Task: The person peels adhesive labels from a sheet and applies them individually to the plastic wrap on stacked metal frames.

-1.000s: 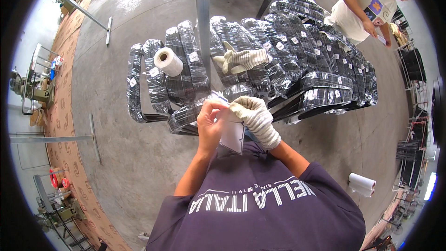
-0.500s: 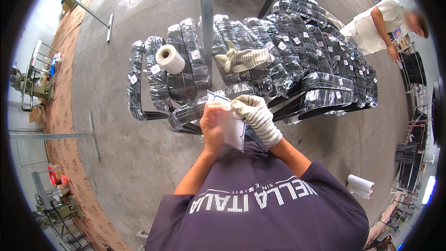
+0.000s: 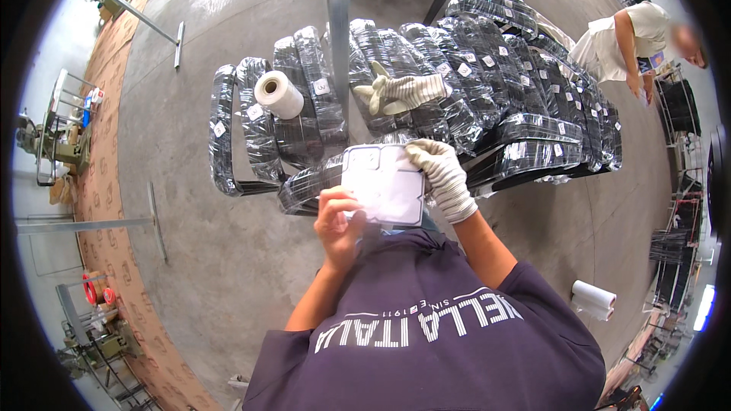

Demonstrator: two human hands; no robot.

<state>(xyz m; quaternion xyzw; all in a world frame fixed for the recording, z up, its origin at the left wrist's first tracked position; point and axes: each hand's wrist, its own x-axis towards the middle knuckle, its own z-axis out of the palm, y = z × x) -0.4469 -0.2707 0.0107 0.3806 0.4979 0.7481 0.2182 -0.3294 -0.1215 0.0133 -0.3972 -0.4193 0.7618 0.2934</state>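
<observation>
A white sheet of labels (image 3: 384, 183) with dark-edged outlines lies spread in front of my chest, its face toward me. My right hand (image 3: 445, 179), in a striped white knit glove, pinches the sheet's upper right corner. At the lower left edge is my bare left hand (image 3: 336, 221), its fingers curled against the sheet and slightly blurred. Just beyond, black curved pieces wrapped in clear film (image 3: 304, 137) stand in rows, many bearing small white labels. An empty striped glove (image 3: 403, 94) rests on them, near a roll of clear film (image 3: 279, 94).
A metal post (image 3: 336, 30) rises among the wrapped pieces. Another person (image 3: 620, 42) stands at the far right beside racks (image 3: 678, 110). Two white rolls (image 3: 593, 300) lie on the floor at right. Metal stands (image 3: 156, 221) and brown floor covering (image 3: 114, 205) are at left.
The label sheet was tilted and partly folded between my hands; now it is opened flat toward me. My left hand has moved down and left, my right hand slightly right.
</observation>
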